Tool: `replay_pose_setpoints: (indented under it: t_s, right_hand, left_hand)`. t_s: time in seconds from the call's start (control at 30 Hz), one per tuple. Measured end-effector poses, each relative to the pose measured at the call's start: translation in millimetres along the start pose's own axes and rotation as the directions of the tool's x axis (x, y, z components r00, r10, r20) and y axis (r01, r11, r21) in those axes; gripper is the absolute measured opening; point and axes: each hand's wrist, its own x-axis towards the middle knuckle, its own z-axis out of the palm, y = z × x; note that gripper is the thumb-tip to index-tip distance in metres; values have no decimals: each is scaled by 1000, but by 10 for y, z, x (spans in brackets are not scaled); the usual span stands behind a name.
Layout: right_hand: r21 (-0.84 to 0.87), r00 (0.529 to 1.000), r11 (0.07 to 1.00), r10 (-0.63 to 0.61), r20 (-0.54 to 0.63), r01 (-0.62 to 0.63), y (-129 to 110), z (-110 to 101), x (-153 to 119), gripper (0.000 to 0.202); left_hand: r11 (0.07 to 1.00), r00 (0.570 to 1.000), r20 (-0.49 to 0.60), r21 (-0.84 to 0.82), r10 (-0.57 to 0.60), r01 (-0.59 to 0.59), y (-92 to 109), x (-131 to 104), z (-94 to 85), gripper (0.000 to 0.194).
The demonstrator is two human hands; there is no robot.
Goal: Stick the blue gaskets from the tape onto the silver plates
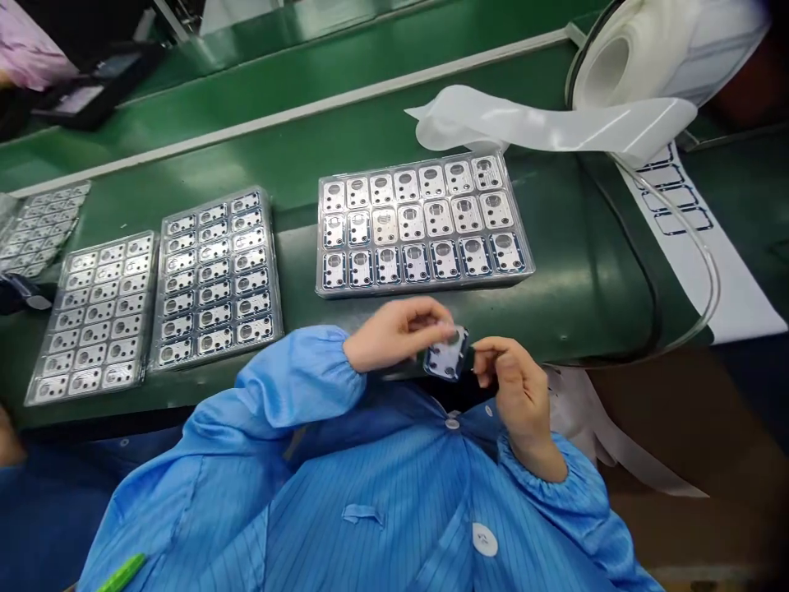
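My left hand is closed on a small silver plate with round holes and a dark blue border, held by its upper left part above the table's front edge. My right hand is at the plate's right edge, thumb and forefinger pinched together; what sits between them is too small to make out. Just beyond my hands lies a clear plastic tray of similar plates in three rows. Plates in its front row and at the left of its middle row have blue borders; the others look plain silver.
More filled trays stand at left: a near one, another and a farther one. At right, a roll of white film trails a loose strip. A printed sheet and a black cable lie below it.
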Motion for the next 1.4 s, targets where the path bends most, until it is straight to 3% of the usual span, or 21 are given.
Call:
replay_pose_setpoints:
  t_s: [0.07,0.13,0.23,0.3,0.4,0.53,0.6,0.77,0.83,0.97,1.13,1.3,1.4]
  right_hand:
    - [45,999,999,18,-49,-15,62,-59,-37,34]
    - [63,993,997,47,-107,-40,118,-125,-79,38]
    - [81,983,994,86,-165,-73,193,-243,-154,45]
    - [76,973,991,119,-200,-106,239,-333,-214,46]
    - [60,946,986,167,-276,-156,299,-472,-309,47]
    - [71,891,978,210,-401,-199,377,-653,-406,51]
    - [83,852,973,229,-471,-216,434,-747,-417,53]
    - [168,728,965,264,-633,-204,630,-981,-304,57]
    - [212,689,958,287,-666,-194,703,-1055,-235,58]
    - [236,640,951,310,-703,-201,834,-1157,-149,58]
    - [226,559,948,314,-767,-222,1063,-1317,-127,52]
    - [172,449,942,291,-845,-287,1293,-1754,130,36]
    - [91,464,941,243,-852,-327,1344,-2079,426,41]
  left_hand:
    - [971,972,-196,223,133,-88,141,79,-279,23]
    - [901,885,-377,422,274,-99,239,242,-591,12]
    - [808,750,-541,589,379,16,260,577,-989,4]
    - [773,716,-584,626,382,99,201,785,-1154,7]
    - [673,726,-584,703,363,230,80,961,-1247,14]
    - [452,738,-538,821,407,349,9,880,-1162,29]
    - [380,762,-489,860,425,341,18,751,-1078,34]
    - [217,897,-249,960,366,178,5,481,-960,35]
    - [179,910,-206,972,360,149,-14,460,-973,38]
    - [160,928,-218,971,303,176,21,518,-989,49]
    - [105,940,-191,980,281,167,139,523,-899,43]
    - [9,952,-153,988,266,156,152,519,-962,54]
    - [30,962,-106,994,251,102,161,485,-1063,61]
